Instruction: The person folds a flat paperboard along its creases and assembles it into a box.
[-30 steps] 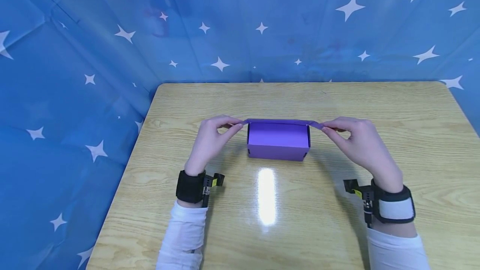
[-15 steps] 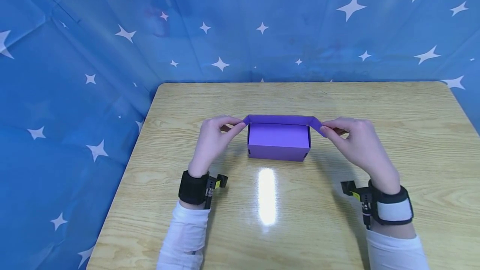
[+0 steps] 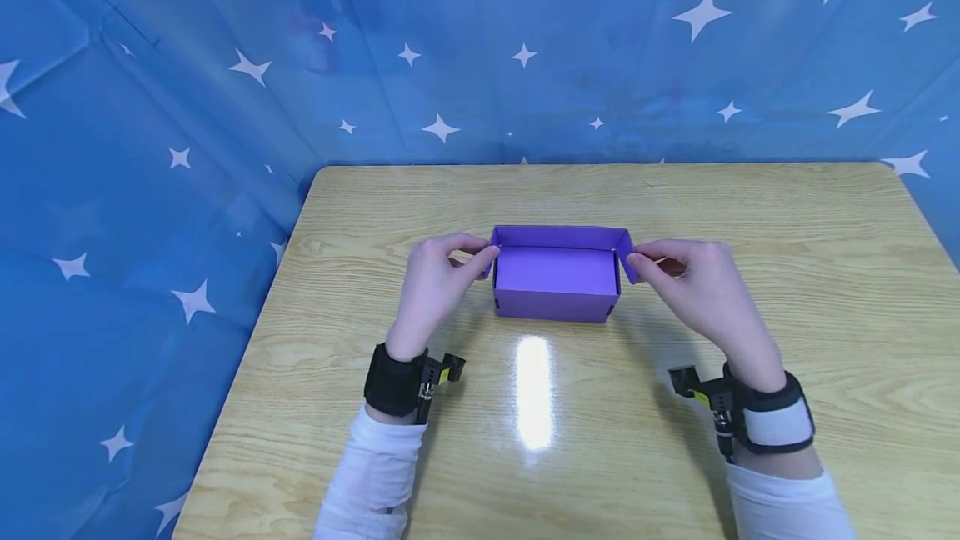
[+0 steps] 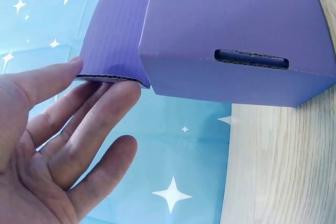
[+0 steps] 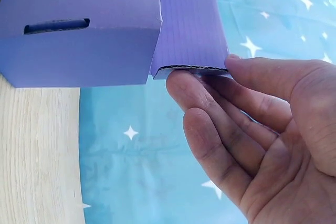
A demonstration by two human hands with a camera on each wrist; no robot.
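A purple cardboard box (image 3: 557,307) stands on the table with its lid (image 3: 562,237) raised along the far side. At the lid's left end, the left hand (image 3: 438,277) pinches a side flap between thumb and fingers. The right hand (image 3: 693,282) pinches the opposite flap (image 3: 626,255) in the same way. Corrugated edges show on the left flap (image 4: 115,35) and the right flap (image 5: 191,22) in the wrist views, thumb at the corner and fingers beneath. A narrow slot (image 4: 252,59) is cut in the box's end. Much of the left flap is hidden by fingers in the head view.
The wood-grain table (image 3: 600,457) reaches out on all sides of the box. A blue cloth with white stars (image 3: 480,48) hangs behind the table and down its left side. Each wrist wears a black strap (image 3: 395,382) with a small camera.
The lid has tilted back, so more of its inner face shows above the box. Its side flaps have swung inward, and both hands have moved closer to the box with them.
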